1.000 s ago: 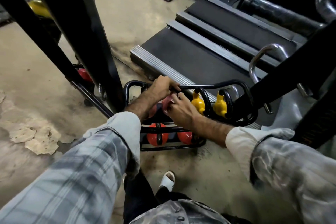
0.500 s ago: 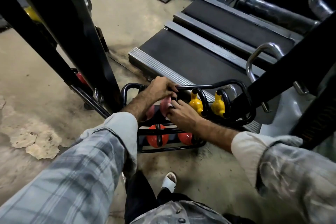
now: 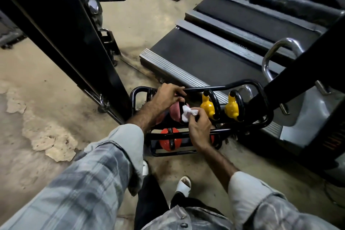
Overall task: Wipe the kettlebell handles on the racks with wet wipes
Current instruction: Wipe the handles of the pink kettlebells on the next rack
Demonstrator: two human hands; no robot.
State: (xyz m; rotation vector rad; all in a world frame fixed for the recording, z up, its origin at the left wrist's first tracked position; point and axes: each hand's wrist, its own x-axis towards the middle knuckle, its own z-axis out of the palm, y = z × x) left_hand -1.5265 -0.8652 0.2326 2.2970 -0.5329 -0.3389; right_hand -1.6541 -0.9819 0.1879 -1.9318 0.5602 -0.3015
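Far left, a black upright frame (image 3: 74, 39) stands on the concrete floor (image 3: 37, 117). The left hand (image 3: 166, 95) curls around the top rail at the left end of the rack (image 3: 265, 117). Just right, the pink kettlebell (image 3: 174, 111) sits on the upper tier, and the right hand (image 3: 198, 127) pinches the white wet wipe (image 3: 187, 114) against it. Two yellow kettlebells (image 3: 208, 107) occupy the rack's right end, and an orange kettlebell (image 3: 169, 141) sits below.

The rack (image 3: 265, 117) stands on the floor (image 3: 46, 99), treadmill (image 3: 205, 58) behind it; two kettlebells (image 3: 232, 107) sit at its upper shelf's right end
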